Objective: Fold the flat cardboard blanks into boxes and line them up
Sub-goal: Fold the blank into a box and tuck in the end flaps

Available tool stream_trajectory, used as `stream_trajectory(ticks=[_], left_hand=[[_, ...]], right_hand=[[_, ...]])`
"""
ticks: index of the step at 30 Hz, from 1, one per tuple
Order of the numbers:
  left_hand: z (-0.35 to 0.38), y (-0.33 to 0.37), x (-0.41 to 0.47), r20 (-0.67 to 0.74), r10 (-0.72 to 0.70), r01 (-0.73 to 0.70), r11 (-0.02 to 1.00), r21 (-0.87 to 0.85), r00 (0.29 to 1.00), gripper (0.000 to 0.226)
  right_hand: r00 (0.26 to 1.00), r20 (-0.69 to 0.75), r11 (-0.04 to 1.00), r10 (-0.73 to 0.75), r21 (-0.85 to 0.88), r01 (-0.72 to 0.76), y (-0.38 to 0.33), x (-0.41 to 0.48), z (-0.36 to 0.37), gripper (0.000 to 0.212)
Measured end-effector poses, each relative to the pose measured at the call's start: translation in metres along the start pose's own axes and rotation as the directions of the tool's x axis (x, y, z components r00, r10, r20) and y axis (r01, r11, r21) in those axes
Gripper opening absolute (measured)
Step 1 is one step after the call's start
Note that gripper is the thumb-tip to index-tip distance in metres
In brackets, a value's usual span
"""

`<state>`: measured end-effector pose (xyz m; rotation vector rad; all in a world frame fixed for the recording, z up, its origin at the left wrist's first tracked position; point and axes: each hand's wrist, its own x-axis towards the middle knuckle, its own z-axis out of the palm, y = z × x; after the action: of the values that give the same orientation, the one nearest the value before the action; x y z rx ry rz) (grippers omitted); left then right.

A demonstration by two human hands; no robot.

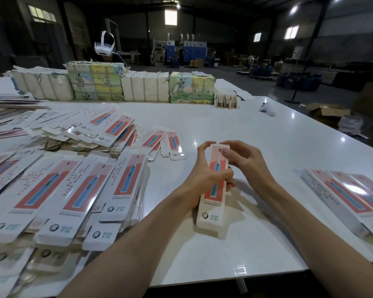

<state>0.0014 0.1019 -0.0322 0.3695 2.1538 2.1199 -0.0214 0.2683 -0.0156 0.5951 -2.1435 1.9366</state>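
Observation:
A long white box (212, 208) printed with a blue toothbrush on red stands tilted on the white table (235, 130), folded into shape. My left hand (205, 173) grips its left side, fingers curled over the top end. My right hand (243, 160) holds the upper right part, thumb pressing on the front near the top flap. Flat blanks (73, 186) of the same print lie in overlapping heaps at the left. Folded boxes (349, 196) lie side by side in a row at the right edge.
A wall of wrapped paper bundles (144, 87) stands along the far side of the table. A white controller (267, 108) lies at the far right. A person wearing a white headset (105, 47) sits behind the bundles. Two loose blanks (166, 145) lie mid-table.

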Motion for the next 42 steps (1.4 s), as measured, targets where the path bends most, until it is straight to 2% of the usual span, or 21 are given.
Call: stream_trajectory(ticks=[3, 6, 8, 10, 14, 17, 19, 22, 23, 26, 27, 29, 31, 33, 36, 38, 39, 42], left_hand=[[0.0, -0.002, -0.001, 0.001, -0.007, 0.007, 1.0, -0.002, 1.0, 0.088], [0.001, -0.003, 0.002, -0.033, -0.025, 0.025, 1.0, 0.004, 0.999, 0.094], [0.001, -0.004, 0.005, -0.04, -0.076, 0.075, 0.996, -0.046, 0.996, 0.097], [0.0, -0.002, 0.007, -0.034, -0.139, 0.131, 0.973, -0.188, 0.99, 0.085], [0.001, 0.006, 0.005, 0.008, -0.187, 0.171, 0.878, -0.448, 0.982, 0.06], [0.001, 0.011, 0.003, 0.066, -0.141, 0.153, 0.8, -0.58, 0.988, 0.037], [0.0, 0.012, 0.004, 0.103, -0.095, 0.138, 0.786, -0.603, 0.99, 0.03], [-0.003, 0.01, 0.005, 0.105, -0.107, 0.146, 0.845, -0.514, 0.989, 0.037], [-0.003, 0.009, 0.006, 0.112, -0.11, 0.151, 0.863, -0.482, 0.988, 0.043], [0.001, 0.007, 0.005, 0.088, -0.039, 0.07, 0.923, -0.378, 0.995, 0.043], [0.004, 0.005, 0.005, 0.069, -0.005, 0.024, 0.957, -0.289, 0.998, 0.042], [0.007, 0.0, 0.001, 0.066, 0.106, -0.108, 0.994, 0.024, 0.992, 0.036], [0.007, -0.008, -0.002, 0.11, 0.248, -0.271, 0.88, 0.39, 0.962, 0.025], [0.009, -0.011, -0.005, 0.194, 0.267, -0.33, 0.765, 0.553, 0.944, 0.03], [0.012, -0.014, -0.005, 0.283, 0.22, -0.355, 0.678, 0.643, 0.934, 0.027], [0.011, -0.015, -0.005, 0.299, 0.21, -0.361, 0.65, 0.669, 0.931, 0.022], [0.011, -0.015, -0.006, 0.299, 0.209, -0.361, 0.654, 0.665, 0.931, 0.021], [0.01, -0.016, -0.007, 0.291, 0.209, -0.353, 0.669, 0.654, 0.934, 0.021]], right_hand=[[0.999, 0.016, 0.999, -0.031, -0.033, 0.032, 0.001, -0.001, -0.003, 0.018], [1.0, 0.022, 1.0, 0.014, -0.017, -0.014, 0.003, -0.002, 0.0, 0.021], [0.999, -0.002, 0.997, 0.038, -0.068, -0.038, 0.004, -0.002, 0.005, 0.027], [1.0, -0.015, 0.984, -0.005, -0.176, 0.003, 0.006, -0.002, 0.009, 0.034], [0.985, 0.029, 0.858, -0.17, -0.487, 0.163, 0.008, -0.006, 0.01, 0.024], [0.988, 0.064, 0.803, -0.139, -0.577, 0.15, 0.001, -0.012, 0.015, 0.029], [0.991, 0.081, 0.743, -0.11, -0.656, 0.136, -0.007, -0.015, 0.017, 0.041], [0.976, 0.208, 0.429, -0.057, -0.878, 0.212, -0.016, -0.018, 0.021, 0.064], [0.978, 0.204, 0.41, -0.042, -0.889, 0.203, -0.016, -0.019, 0.021, 0.067], [0.996, 0.065, 0.606, -0.06, -0.79, 0.089, -0.021, -0.022, 0.011, 0.058], [0.997, 0.036, 0.634, -0.069, -0.77, 0.072, -0.023, -0.022, 0.002, 0.055], [0.998, 0.007, 0.603, -0.068, -0.796, 0.047, -0.028, -0.025, -0.02, 0.057], [0.997, -0.057, 0.533, -0.045, -0.846, -0.024, -0.031, -0.03, -0.045, 0.061], [0.99, -0.143, 0.467, 0.02, -0.874, -0.136, -0.035, -0.041, -0.068, 0.061], [0.96, -0.217, 0.289, 0.175, -0.921, -0.26, -0.038, -0.064, -0.098, 0.058], [0.94, -0.272, 0.101, 0.205, -0.95, -0.297, -0.037, -0.081, -0.112, 0.051], [0.934, -0.302, 0.04, 0.189, -0.948, -0.314, -0.036, -0.088, -0.118, 0.047], [0.926, -0.35, -0.031, 0.141, -0.937, -0.349, -0.033, -0.1, -0.129, 0.043]])
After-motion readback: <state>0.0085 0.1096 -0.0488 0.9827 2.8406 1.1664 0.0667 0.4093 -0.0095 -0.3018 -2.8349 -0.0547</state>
